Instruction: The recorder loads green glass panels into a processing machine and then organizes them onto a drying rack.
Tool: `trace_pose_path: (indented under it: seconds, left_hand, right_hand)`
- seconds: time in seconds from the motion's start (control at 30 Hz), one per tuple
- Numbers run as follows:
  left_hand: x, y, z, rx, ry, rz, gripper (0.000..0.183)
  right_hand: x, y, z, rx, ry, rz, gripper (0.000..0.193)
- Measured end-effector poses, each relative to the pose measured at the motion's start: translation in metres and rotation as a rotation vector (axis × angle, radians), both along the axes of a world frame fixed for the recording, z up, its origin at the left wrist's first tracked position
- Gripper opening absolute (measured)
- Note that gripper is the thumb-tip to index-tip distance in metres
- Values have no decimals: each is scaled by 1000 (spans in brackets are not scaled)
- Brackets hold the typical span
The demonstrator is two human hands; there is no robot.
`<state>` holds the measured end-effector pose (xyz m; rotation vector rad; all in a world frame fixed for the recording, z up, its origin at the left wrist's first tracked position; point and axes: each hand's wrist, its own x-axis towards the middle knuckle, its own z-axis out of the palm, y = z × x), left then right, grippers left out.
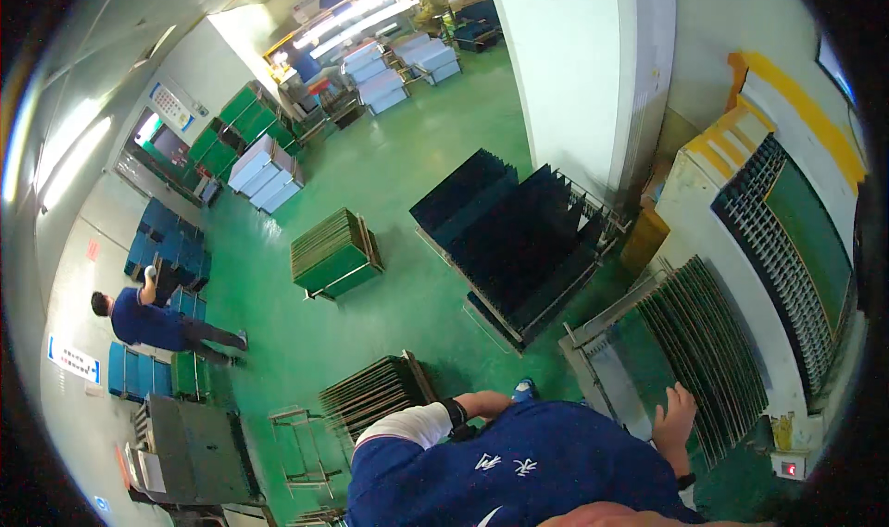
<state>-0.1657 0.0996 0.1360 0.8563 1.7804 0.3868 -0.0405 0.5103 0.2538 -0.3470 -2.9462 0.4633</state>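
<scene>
My right hand (674,418) reaches to the near side of a rack of dark green panels (708,360). Its fingers are spread and lie against or just in front of the nearest panel; whether they touch it I cannot tell. Nothing shows in its grasp. The panels stand upright, close together in a row, with a metal frame (576,342) at their left end. My left hand (486,404) is held in front of my waist, beyond a black wristband (456,414). Its fingers are mostly hidden, and no held thing shows.
Ahead stands a large rack of black panels (509,240) beside a white pillar (579,73). At right is a machine with a row of slots (787,258). Racks of green panels (335,254) and brown-edged panels (370,393) stand on the floor. A person (153,319) works at left.
</scene>
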Motion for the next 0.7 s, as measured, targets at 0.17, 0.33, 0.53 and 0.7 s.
trace_pose_path:
  seconds: [0.17,0.33,0.53,0.7]
  left_hand:
    - [6,-11,-52,97,12,7,32]
    - [9,-8,-55,55,-48,23,31]
    - [9,1,-1,85,43,32,32]
    - [12,6,20,-46,-42,72,37]
  right_hand:
    - [3,-4,-4,-128,55,23,40]
    - [-2,12,-12,-280,-1,-114,40]
    - [0,27,-41,-170,-30,-74,26]
    - [-16,52,-72,-47,-262,-125,18]
